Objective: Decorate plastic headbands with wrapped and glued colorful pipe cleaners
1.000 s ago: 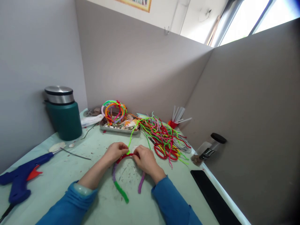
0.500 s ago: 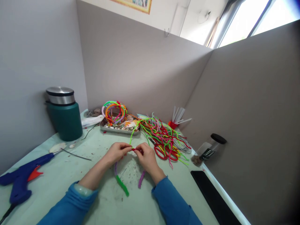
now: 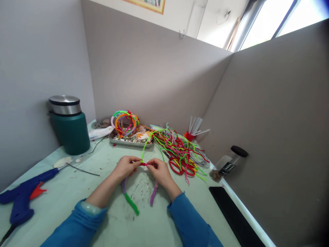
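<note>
My left hand (image 3: 125, 167) and my right hand (image 3: 159, 170) meet at the middle of the pale green table (image 3: 77, 192), both pinched on the top of a headband (image 3: 130, 202) wrapped in fuzzy pipe cleaner. Its top is red, its sides purple, and its left leg ends in green. A thin lime pipe cleaner (image 3: 144, 147) runs from between my fingertips up toward the tray. Both legs of the headband hang down toward me.
A metal tray (image 3: 130, 141) with shells and several wrapped headbands (image 3: 124, 121) stands at the back. A heap of pipe cleaners (image 3: 180, 151) lies right of it. A green flask (image 3: 69, 125) and a blue glue gun (image 3: 22, 195) are on the left, a jar (image 3: 227, 164) on the right.
My hands have lifted the headband's top slightly and drawn closer together. The red wrapped part between my fingers is shorter in view, and the legs have swung a little toward me.
</note>
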Tool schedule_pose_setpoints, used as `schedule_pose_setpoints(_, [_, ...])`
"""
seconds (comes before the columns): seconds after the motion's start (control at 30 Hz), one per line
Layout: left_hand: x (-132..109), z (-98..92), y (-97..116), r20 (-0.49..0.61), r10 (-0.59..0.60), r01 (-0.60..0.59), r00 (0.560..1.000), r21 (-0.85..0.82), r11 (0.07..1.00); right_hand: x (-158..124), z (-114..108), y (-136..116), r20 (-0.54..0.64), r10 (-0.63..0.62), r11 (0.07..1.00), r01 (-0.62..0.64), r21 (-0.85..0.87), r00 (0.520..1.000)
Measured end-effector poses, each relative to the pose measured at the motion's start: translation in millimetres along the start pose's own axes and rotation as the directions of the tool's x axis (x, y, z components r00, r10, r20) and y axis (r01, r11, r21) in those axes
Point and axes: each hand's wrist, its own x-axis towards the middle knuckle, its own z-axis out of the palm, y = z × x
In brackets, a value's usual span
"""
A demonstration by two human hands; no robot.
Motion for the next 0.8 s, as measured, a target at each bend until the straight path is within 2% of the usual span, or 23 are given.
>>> schedule_pose_setpoints(0.37, [-5.9,3.0,7.5,0.107,0.053,-0.056,0.993,0.019,0.998,-0.3,1.4,-1.4,-0.085,-0.028,0.999,0.026,-0.020,0.996])
schedule_pose_setpoints(0.53, [-8.3,7.0,8.2,0.049,0.164,-0.171,0.985,0.254,0.952,-0.9,2.6,-1.2,-0.085,-0.028,0.999,0.026,-0.021,0.996])
schedule_pose_setpoints(0.8, [-10.8,7.9,10.1,0.009,0.239,-0.223,0.971,0.403,0.888,-1.3,2.8,5.0,-0.037,-0.016,0.998,0.014,-0.061,0.999])
